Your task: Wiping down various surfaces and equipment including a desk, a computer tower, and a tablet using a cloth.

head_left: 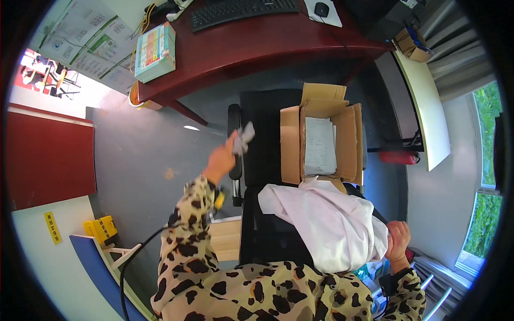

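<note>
My left hand (220, 161) reaches out over the black armrest (234, 115), its fingers closed on a small crumpled greyish-white cloth or tissue (246, 138); slight blur leaves the material uncertain. Across the near part of the black chair (262, 139) spreads a loosely bunched white cloth (332, 230). My right hand (398, 242) is curled at that cloth's right edge and grips it, with some fingertips hidden. Just beyond the cloth, an open cardboard box (290, 145) stands on the chair, flaps folded outward. Printed white papers (320, 145) lie inside the box.
A dark red desk (241, 51) curves across the far side, bearing a keyboard (243, 13), a mouse (322, 9) and a thick book (155, 52). A pale table (428, 107) and a red fire extinguisher (399, 157) are at right. A wooden stool (225, 239) sits near left.
</note>
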Motion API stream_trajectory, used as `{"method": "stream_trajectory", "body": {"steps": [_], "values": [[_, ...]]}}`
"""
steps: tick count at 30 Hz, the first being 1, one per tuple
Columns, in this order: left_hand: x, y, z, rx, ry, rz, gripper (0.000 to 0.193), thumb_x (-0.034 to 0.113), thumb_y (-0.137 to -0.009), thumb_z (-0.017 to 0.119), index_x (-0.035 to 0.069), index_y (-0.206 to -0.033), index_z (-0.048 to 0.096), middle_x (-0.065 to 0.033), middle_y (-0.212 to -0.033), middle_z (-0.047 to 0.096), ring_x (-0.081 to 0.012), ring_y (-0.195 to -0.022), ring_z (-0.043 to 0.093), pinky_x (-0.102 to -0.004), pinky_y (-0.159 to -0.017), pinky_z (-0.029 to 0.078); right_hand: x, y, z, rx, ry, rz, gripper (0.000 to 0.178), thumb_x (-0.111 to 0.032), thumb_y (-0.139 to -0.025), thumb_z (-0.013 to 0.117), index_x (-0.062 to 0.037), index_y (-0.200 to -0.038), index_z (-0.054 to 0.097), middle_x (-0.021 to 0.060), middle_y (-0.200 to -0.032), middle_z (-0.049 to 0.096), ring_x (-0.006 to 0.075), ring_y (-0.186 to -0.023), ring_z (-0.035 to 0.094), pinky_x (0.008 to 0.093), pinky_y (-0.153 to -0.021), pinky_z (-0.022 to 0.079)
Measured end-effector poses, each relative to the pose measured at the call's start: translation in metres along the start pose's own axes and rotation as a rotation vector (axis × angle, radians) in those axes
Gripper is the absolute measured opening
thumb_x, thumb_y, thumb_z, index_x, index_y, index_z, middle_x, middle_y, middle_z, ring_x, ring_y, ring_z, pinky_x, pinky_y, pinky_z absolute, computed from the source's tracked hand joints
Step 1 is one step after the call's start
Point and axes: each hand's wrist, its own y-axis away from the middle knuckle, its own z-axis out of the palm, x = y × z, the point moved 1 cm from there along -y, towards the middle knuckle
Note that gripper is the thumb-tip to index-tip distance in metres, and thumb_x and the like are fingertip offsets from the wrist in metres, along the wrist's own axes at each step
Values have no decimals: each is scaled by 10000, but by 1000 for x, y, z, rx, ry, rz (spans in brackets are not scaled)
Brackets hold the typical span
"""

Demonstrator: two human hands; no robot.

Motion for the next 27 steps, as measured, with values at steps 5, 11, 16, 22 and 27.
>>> {"method": "stream_trajectory", "body": {"steps": [5,11,16,22,27], "values": [[8,100,24,-169,59,-24,796,73,-765,537,283,-1447,184,-238,-956,594,-423,-854,596,-485,-748,481,4,2,3,64,1,-35,280,-271,-795,459,-10,-792,560,155,-798,562,337,-686,520,417,-651,415],[-5,79,26,227,63,96,708,58,-768,539,254,-1401,291,-207,-1030,569,-410,-834,603,-466,-731,496,2,-2,4,92,-3,-46,269,-267,-779,467,-17,-768,564,148,-787,560,335,-686,521,413,-650,417],[23,-19,-41,534,105,46,621,58,-782,516,222,-1362,366,-244,-1128,531,-407,-911,585,-453,-759,493,3,5,5,113,10,-29,265,-264,-772,470,-16,-765,562,150,-793,566,339,-697,527,417,-658,421],[18,-16,1,226,-104,88,601,87,-796,503,307,-1347,406,-245,-1108,525,-434,-876,586,-490,-758,489,3,6,4,149,5,-47,181,-196,-738,501,-27,-762,561,139,-772,564,335,-686,526,417,-650,422],[-10,81,28,-78,-57,177,610,93,-788,533,329,-1338,415,-226,-1024,572,-417,-894,584,-497,-773,474,9,5,9,259,25,-59,112,-136,-653,552,-62,-733,576,92,-749,581,294,-636,523,394,-604,425]]}}
